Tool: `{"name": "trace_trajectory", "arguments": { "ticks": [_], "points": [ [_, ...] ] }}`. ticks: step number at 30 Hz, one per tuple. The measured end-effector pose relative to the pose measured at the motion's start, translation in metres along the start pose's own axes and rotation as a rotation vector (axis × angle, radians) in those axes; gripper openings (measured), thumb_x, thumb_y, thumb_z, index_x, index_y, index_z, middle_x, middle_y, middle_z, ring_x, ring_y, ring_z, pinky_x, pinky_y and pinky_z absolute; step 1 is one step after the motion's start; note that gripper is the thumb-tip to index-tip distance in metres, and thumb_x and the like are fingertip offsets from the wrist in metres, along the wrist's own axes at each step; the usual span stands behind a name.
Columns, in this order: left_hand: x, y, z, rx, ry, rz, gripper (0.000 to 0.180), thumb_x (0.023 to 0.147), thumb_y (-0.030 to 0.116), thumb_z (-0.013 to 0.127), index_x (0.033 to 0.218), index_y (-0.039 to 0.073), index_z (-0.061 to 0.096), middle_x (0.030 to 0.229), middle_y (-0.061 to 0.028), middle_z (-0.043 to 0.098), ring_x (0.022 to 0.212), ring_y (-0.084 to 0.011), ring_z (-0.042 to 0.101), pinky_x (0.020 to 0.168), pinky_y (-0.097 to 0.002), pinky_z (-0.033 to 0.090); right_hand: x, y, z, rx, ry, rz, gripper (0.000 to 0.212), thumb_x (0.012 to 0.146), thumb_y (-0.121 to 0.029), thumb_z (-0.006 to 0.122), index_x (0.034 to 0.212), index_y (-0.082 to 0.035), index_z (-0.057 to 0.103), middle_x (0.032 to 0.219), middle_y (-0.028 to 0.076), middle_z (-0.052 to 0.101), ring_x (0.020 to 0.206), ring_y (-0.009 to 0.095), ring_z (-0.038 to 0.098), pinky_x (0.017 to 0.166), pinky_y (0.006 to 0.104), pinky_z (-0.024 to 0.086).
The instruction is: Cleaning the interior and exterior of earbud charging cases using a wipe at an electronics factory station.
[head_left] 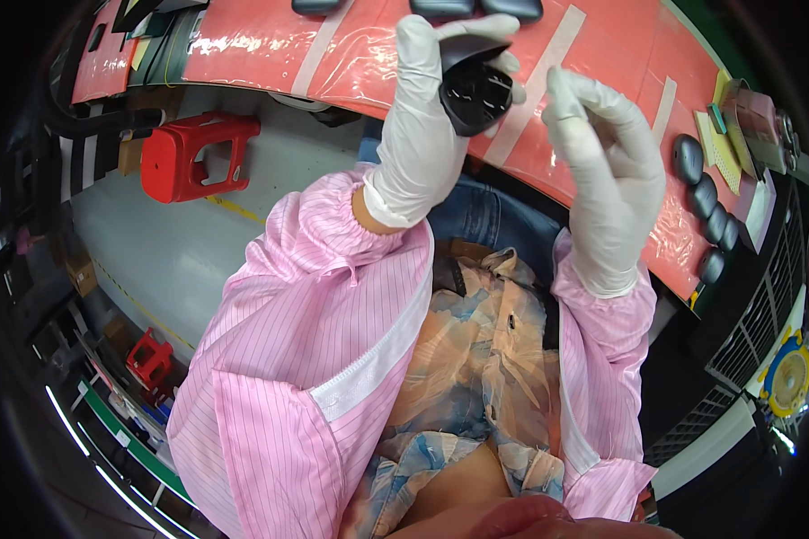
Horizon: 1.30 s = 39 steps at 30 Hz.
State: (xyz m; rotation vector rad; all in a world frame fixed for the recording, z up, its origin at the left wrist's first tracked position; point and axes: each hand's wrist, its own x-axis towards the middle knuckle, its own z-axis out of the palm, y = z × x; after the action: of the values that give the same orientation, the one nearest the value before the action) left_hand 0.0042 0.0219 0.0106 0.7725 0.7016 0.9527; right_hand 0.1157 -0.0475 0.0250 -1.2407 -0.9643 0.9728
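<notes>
A glossy black earbud case [475, 97] with its lid raised is gripped in my white-gloved left hand [415, 135], over the near edge of the red-covered bench. Some fingers of that hand wrap behind the case, and the thumb side presses on its left. To the right of the case, apart from it, is my gloved right hand [607, 171]. Its thumb and forefinger come together in a pinch, the other fingers curled. Whatever lies between those fingertips, if anything, is too small to make out.
The bench [368, 58] has a shiny red cover with pale tape strips. Several closed dark cases [688, 160] line its right side, near yellow pads [719, 148]. More cases [442, 7] sit at the far edge. A red stool [189, 157] stands on the floor to the left.
</notes>
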Motion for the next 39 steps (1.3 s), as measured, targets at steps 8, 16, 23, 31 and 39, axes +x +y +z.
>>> {"name": "trace_trajectory", "arguments": {
  "ticks": [8, 16, 23, 31, 39],
  "points": [
    [0.003, 0.004, -0.03, -0.412, -0.198, -0.316, 0.075, 0.097, 0.062, 0.029, 0.123, -0.002, 0.057, 0.098, -0.0124, 0.066, 0.086, -0.0212, 0.063, 0.074, -0.0305, 0.051, -0.014, 0.023, -0.009, -0.856, 0.055, -0.587, 0.025, 0.079, 0.002, 0.067, 0.101, -0.009, 0.07, 0.081, 0.005, 0.062, 0.067, 0.021, 0.057, 0.06, 0.0328, 0.046],
    [-0.001, 0.007, -0.008, -0.218, -0.008, -0.432, 0.071, 0.093, 0.068, 0.034, 0.105, 0.002, 0.059, 0.086, -0.0088, 0.065, 0.078, -0.0208, 0.065, 0.055, -0.0282, 0.045, -0.016, 0.025, -0.018, -0.542, 0.194, -0.398, 0.023, 0.084, 0.01, 0.061, 0.103, -0.001, 0.068, 0.095, 0.007, 0.063, 0.085, 0.015, 0.058, 0.079, 0.0277, 0.048],
    [-0.001, 0.007, -0.008, -0.253, -0.06, -0.489, 0.068, 0.093, 0.065, 0.039, 0.104, 0.002, 0.062, 0.087, -0.0076, 0.065, 0.078, -0.021, 0.066, 0.055, -0.0283, 0.046, -0.01, 0.023, -0.023, -0.608, 0.201, -0.48, 0.022, 0.083, 0.007, 0.063, 0.103, -0.001, 0.067, 0.094, 0.007, 0.066, 0.085, 0.017, 0.062, 0.077, 0.029, 0.05],
    [-0.009, -0.009, -0.011, 0.101, -0.114, -0.266, 0.062, 0.094, 0.063, 0.038, 0.104, 0.007, 0.065, 0.085, -0.0017, 0.062, 0.067, -0.0098, 0.051, 0.058, -0.0221, 0.038, -0.01, -0.017, -0.012, -1.267, -0.155, -0.433, 0.035, 0.075, 0.006, 0.066, 0.104, -0.012, 0.069, 0.087, 0.008, 0.06, 0.077, 0.022, 0.059, 0.066, 0.0319, 0.048],
    [-0.005, 0.0, -0.014, -0.041, -0.236, -0.431, 0.07, 0.093, 0.068, 0.035, 0.112, 0.008, 0.065, 0.091, -0.0012, 0.063, 0.07, -0.0086, 0.054, 0.061, -0.0228, 0.043, -0.009, -0.002, -0.041, -0.709, 0.029, -0.5, 0.029, 0.079, 0.009, 0.063, 0.104, -0.005, 0.067, 0.081, 0.007, 0.062, 0.077, 0.021, 0.06, 0.072, 0.0305, 0.048]
  ]
}}
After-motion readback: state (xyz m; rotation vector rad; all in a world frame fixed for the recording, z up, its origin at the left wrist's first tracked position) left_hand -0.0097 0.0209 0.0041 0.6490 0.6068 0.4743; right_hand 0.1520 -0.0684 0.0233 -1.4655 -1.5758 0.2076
